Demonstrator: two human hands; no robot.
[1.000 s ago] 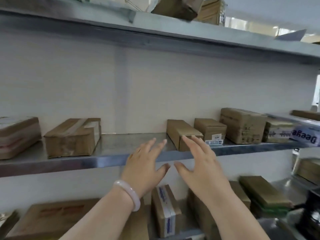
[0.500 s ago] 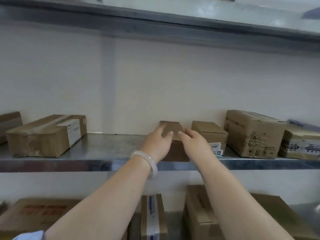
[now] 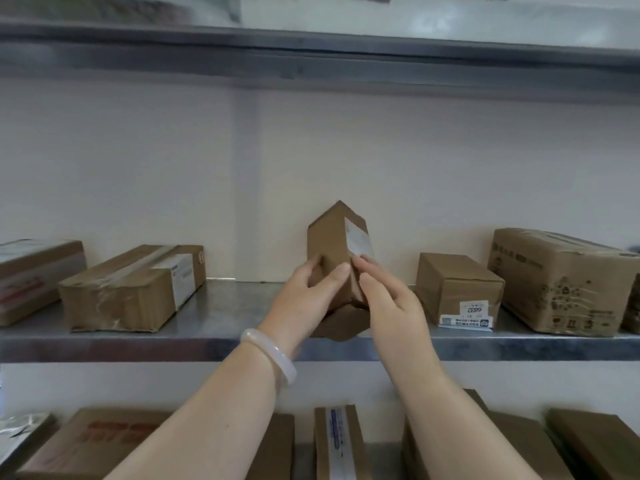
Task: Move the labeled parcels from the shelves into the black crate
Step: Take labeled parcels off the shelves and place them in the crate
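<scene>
Head view: the left hand (image 3: 304, 299) and right hand (image 3: 391, 306) both clasp a small parcel (image 3: 334, 251), tipped on end at the middle shelf's (image 3: 221, 327) front edge, likely to turn its white label into sight. Taped boxes (image 3: 131, 289) lie left, a labelled box (image 3: 457, 289) just right; nothing blocks withdrawal, and the black crate is unseen.

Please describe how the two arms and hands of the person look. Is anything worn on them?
Both forearms are bare; no sleeves or gloves show. The left hand has a smooth, pale, milky-white bangle around its wrist. The right hand wears nothing visible: no ring, watch or bracelet.
</scene>
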